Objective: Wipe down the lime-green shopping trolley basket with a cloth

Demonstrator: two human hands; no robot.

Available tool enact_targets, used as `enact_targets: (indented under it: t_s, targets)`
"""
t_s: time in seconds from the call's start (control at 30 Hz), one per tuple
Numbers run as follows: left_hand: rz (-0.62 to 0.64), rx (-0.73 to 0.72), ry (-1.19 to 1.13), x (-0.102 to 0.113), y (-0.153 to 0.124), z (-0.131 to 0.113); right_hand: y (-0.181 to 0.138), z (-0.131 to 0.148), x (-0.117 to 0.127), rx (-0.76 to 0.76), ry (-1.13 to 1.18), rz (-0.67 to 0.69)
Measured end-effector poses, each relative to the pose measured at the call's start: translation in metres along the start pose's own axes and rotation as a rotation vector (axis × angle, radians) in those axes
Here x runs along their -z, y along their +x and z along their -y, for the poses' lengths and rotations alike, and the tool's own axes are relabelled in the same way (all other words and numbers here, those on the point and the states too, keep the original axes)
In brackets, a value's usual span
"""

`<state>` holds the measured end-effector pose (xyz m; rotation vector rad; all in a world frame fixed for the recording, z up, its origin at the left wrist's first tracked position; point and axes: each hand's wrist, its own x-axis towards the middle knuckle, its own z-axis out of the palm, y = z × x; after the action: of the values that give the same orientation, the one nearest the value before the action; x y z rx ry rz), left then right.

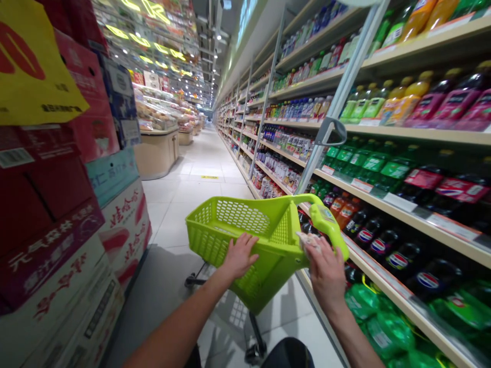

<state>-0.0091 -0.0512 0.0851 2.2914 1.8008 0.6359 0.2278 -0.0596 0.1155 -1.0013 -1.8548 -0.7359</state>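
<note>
A lime-green plastic shopping cart point(268, 276) stands in front of me, turned at an angle across the aisle. My left hand point(241, 255) grips its near side rim, fingers over the edge and thumb on the outer wall. In my right hand point(326, 263) is a crumpled whitish cloth point(308, 240), possibly a wipe, beside the cart's rear end. That hand is just below the cart's curved handle point(328, 225); whether it touches the frame I cannot tell. No goods show in the basket. My right fingers are bent around the cloth and partly hidden.
Shelves of bottled drinks point(383, 163) line the right side, close to the cart, with a grey metal upright point(314, 148). Stacked drink cartons point(49, 204) rise on the left under a yellow sign point(34, 66). A tiled aisle point(199, 189) runs ahead past a rounded display counter point(157, 153).
</note>
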Motion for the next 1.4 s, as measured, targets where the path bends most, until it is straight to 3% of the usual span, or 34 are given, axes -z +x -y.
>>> enact_targets:
  t_s: [0.13,0.23,0.3,0.37,0.47,0.53,0.6,0.77,0.83,1.0,1.07,1.17,1.23,1.3,1.4]
  targets:
    - [0.038,0.022,-0.048,-0.008,0.006,-0.009,-0.045,0.004,-0.024,0.121,0.212,-0.002]
    - [0.073,0.032,-0.051,-0.009,0.01,-0.02,-0.093,0.018,-0.038,0.185,0.235,0.131]
    - [0.09,0.042,-0.047,-0.011,0.012,-0.024,-0.107,0.021,-0.04,0.245,0.237,0.214]
    - [0.094,0.051,-0.041,-0.012,0.013,-0.026,-0.096,0.014,-0.034,0.204,0.234,0.181]
    - [0.087,0.064,-0.026,-0.014,0.013,-0.026,-0.049,-0.008,-0.021,0.012,0.214,-0.014]
    - [0.09,0.073,-0.018,-0.014,0.013,-0.026,-0.03,-0.019,-0.02,-0.009,0.222,-0.088]
    - [0.099,0.069,-0.016,-0.013,0.012,-0.024,-0.04,-0.017,-0.027,0.024,0.251,-0.063]
    - [0.091,0.044,-0.007,-0.013,0.012,-0.021,-0.104,0.016,-0.045,0.22,0.373,0.175]
    - [0.094,0.036,0.01,-0.014,0.011,-0.019,-0.096,0.016,-0.038,0.219,0.367,0.192]
    - [0.1,0.017,0.077,-0.014,0.008,-0.017,-0.046,-0.01,-0.016,0.044,0.275,-0.013]
    - [0.091,0.007,0.094,-0.014,0.005,-0.016,-0.062,-0.008,-0.022,0.099,0.266,0.002]
    - [0.08,-0.031,0.105,-0.014,0.003,-0.012,-0.109,0.007,-0.034,0.225,0.261,0.164]
    - [0.071,-0.025,0.108,-0.015,0.001,-0.007,-0.12,0.012,-0.034,0.218,0.256,0.236]
    - [0.048,0.027,0.129,-0.015,0.0,-0.002,-0.1,0.006,-0.025,0.131,0.253,0.203]
    - [0.013,0.101,0.177,-0.016,-0.002,0.003,-0.039,-0.012,-0.012,-0.028,0.209,0.019]
